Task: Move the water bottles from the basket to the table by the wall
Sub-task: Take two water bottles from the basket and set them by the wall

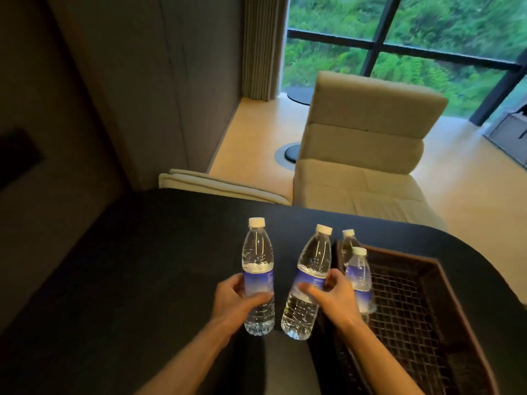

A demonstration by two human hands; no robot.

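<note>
My left hand [239, 295] grips a clear water bottle [258, 260] with a blue label and white cap, held upright over the dark table [142, 266]. My right hand [333, 292] holds a second such bottle [310, 269], tilted slightly right, just left of the basket. The dark woven basket [445, 283] with a mesh bottom sits on the table's right side. Two more bottles stand in its near-left corner: one in front [360, 273], one behind it [348, 243], partly hidden.
A beige lounge chair [365, 138] stands beyond the table's far edge. A dark wall panel [142, 81] runs along the left. A large window [413, 38] and light wooden floor [251, 132] lie behind. The table's rounded edge curves at the right.
</note>
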